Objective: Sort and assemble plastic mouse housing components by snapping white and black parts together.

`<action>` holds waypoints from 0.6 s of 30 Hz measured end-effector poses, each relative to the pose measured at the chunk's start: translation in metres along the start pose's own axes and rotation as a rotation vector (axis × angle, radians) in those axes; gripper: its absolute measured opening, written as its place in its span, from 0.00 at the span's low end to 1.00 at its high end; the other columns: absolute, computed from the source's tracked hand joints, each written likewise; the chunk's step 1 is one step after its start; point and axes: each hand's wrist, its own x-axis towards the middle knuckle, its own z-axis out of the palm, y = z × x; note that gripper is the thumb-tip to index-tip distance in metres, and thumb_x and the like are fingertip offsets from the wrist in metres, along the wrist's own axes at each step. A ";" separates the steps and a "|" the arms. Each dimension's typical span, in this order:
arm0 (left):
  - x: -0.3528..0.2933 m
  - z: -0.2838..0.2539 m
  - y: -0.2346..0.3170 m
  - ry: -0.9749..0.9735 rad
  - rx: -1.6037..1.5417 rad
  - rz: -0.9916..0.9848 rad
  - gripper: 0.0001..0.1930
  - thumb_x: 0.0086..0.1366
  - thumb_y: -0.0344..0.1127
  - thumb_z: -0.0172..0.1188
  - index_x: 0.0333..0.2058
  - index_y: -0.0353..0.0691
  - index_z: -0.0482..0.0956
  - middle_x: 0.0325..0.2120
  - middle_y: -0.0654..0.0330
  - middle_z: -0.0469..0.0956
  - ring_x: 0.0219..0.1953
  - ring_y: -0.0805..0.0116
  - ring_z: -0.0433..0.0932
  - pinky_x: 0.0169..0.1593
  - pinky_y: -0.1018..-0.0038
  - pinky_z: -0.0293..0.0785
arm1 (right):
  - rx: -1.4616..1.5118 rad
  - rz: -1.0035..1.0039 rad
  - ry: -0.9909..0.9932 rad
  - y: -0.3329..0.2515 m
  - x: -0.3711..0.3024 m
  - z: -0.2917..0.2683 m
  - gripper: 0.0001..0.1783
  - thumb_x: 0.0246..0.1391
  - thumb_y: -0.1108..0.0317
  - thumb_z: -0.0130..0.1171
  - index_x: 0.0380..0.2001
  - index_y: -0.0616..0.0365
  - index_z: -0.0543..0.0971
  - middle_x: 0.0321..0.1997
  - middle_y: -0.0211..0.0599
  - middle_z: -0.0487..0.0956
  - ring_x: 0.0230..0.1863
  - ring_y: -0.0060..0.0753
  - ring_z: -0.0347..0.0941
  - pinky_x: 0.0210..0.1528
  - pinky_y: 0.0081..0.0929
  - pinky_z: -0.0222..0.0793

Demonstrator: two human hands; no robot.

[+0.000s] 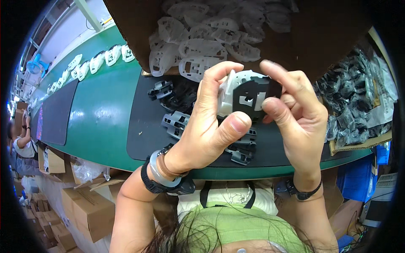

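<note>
Above the work mat, a white molded plastic shell (226, 96) with cut-outs is gripped by my left hand (202, 126), fingers behind and thumb in front. A flat black plate (241, 93) with square openings lies against the shell's face. My right hand (301, 116) pinches the black plate's right side between thumb and fingers, its index finger raised over the top. Where plate and shell meet is partly hidden by the fingers. Below the hands, several dark grey molded parts (175, 122) lie on the black mat (141, 130), partly covered by my left wrist.
A cardboard box (133, 31) of bagged white shells (202, 48) stands at the back. On the right, another box (358, 145) holds bagged black parts (352, 97). White shells (97, 61) line the green table (105, 111). Far left, a person (25, 139) sits near cartons (88, 211).
</note>
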 end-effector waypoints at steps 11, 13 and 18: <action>-0.003 -0.005 -0.009 0.097 0.072 0.165 0.13 0.62 0.36 0.59 0.41 0.40 0.65 0.32 0.66 0.67 0.32 0.81 0.64 0.36 0.83 0.62 | 0.325 0.316 0.009 0.010 -0.001 0.003 0.36 0.42 0.60 0.70 0.52 0.63 0.68 0.45 0.30 0.68 0.35 0.16 0.71 0.30 0.08 0.67; -0.006 -0.002 0.002 0.141 0.102 0.041 0.11 0.61 0.35 0.59 0.38 0.40 0.68 0.30 0.69 0.66 0.30 0.82 0.62 0.36 0.84 0.61 | -0.172 -0.090 0.047 0.025 0.007 0.001 0.33 0.44 0.54 0.67 0.50 0.62 0.70 0.47 0.34 0.68 0.44 0.22 0.68 0.45 0.16 0.64; -0.002 0.000 -0.004 0.099 -0.063 0.041 0.16 0.60 0.36 0.60 0.44 0.39 0.68 0.35 0.66 0.67 0.36 0.79 0.64 0.42 0.81 0.63 | 0.164 -0.118 -0.200 0.030 -0.002 0.010 0.40 0.39 0.60 0.72 0.53 0.58 0.62 0.53 0.37 0.65 0.52 0.32 0.65 0.57 0.30 0.58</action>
